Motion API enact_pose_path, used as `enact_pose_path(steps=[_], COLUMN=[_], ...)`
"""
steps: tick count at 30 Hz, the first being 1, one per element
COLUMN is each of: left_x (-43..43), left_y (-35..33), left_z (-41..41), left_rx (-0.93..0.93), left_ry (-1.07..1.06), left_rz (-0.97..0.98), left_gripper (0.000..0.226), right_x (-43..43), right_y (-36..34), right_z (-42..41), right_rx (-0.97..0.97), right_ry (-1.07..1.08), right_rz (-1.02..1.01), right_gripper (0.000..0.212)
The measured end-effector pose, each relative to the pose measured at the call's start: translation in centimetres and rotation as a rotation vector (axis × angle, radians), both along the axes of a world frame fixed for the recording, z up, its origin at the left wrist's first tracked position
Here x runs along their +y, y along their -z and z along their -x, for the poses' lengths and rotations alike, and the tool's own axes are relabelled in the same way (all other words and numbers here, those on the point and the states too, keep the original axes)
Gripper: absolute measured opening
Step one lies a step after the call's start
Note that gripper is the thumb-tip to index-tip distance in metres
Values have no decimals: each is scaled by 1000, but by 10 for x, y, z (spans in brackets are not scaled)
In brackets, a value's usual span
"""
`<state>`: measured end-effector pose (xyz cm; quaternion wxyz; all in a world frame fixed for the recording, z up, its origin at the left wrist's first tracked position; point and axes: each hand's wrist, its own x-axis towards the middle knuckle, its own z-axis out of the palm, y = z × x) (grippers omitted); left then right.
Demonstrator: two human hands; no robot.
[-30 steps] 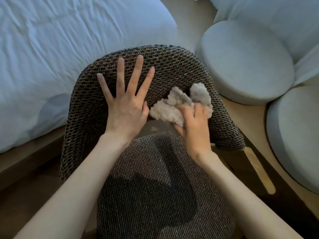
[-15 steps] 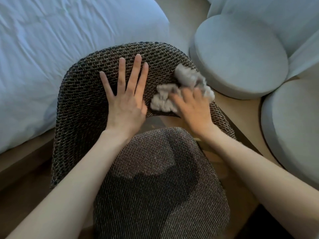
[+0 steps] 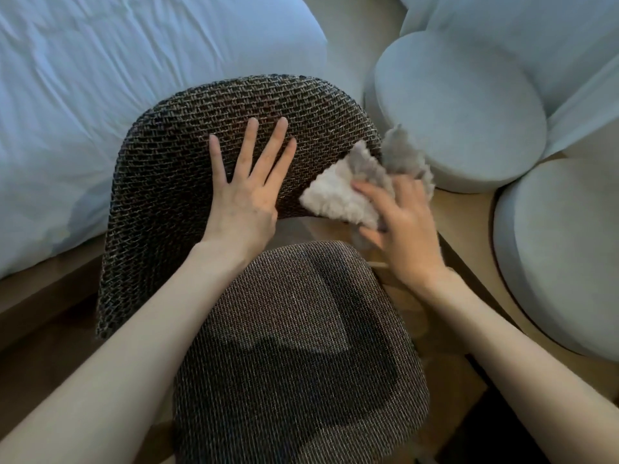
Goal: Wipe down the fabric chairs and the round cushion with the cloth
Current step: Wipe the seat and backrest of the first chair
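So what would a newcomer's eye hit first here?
Dead centre is a dark woven chair backrest, with the left hand pressed flat and splayed on it. At its right edge the right hand grips a fluffy pale cloth against the weave. Upper right sits a round grey cushion.

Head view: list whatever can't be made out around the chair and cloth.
- Chair legs: hidden beneath the seat.
- Backrest right end: covered by the cloth and right hand.
- Cloth's far end: motion-blurred.
- Lower right cushion: cut off by the frame edge.
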<state>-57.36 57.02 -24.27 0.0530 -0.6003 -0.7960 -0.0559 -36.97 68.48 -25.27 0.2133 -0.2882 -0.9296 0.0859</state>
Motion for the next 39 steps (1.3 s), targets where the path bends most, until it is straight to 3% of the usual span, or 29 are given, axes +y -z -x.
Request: enact_pose_path(steps=[6, 10, 12, 14, 16, 18, 20, 22, 25, 27, 29, 33, 37, 39], left_x=[10, 12, 11, 10, 11, 11, 11, 11, 11, 17, 28, 57, 73, 76], left_y=[6, 7, 5, 3, 2, 4, 5, 4, -5, -7, 1, 14, 28, 34], left_z=[-13, -16, -15, -14, -15, -16, -20, -30, -62, -86, -105, -134, -157, -163], left_rx=[-42, -58, -59, -66, -81, -87, -129, -238, -651, -1007, -1215, -1181, -1042, -1074], left_ry=[-1, -13, -12, -5, -2, -10, -7, 30, 7, -56, -77, -96, -157, -230], left_rz=[-18, -4, 6, 18, 23, 16, -24, -88, -172, -171, -196, -326, -497, -525], left_gripper=[87, 87, 86, 85, 84, 83, 80, 71, 54, 53, 59, 64, 51, 43], right_x=[17, -1, -11, -13, -12, 1, 16, 26, 29, 28, 28, 30, 34, 32], right_y=[29, 58, 61, 58, 36, 11, -10, -18, -9, -1, -3, -8, 0, 6], right_z=[-13, -21, -30, -45, -49, -45, -36, -31, -35, -43, -48, -56, -66, -72], right_rx=[-151, -417, -553, -591, -332, -34, 81, 70, -9, -3, 78, 363, 303, 313], right_ry=[31, -15, -27, -93, -142, -102, -24, 48, 80, 68, 79, 201, 364, 376], right_rz=[-18, -112, -38, 237, 456, 433, 346, 292, 379, 434, 579, 773, 674, 740], right_gripper=[50, 37, 38, 42, 42, 42, 45, 50, 54, 52, 47, 52, 33, 28])
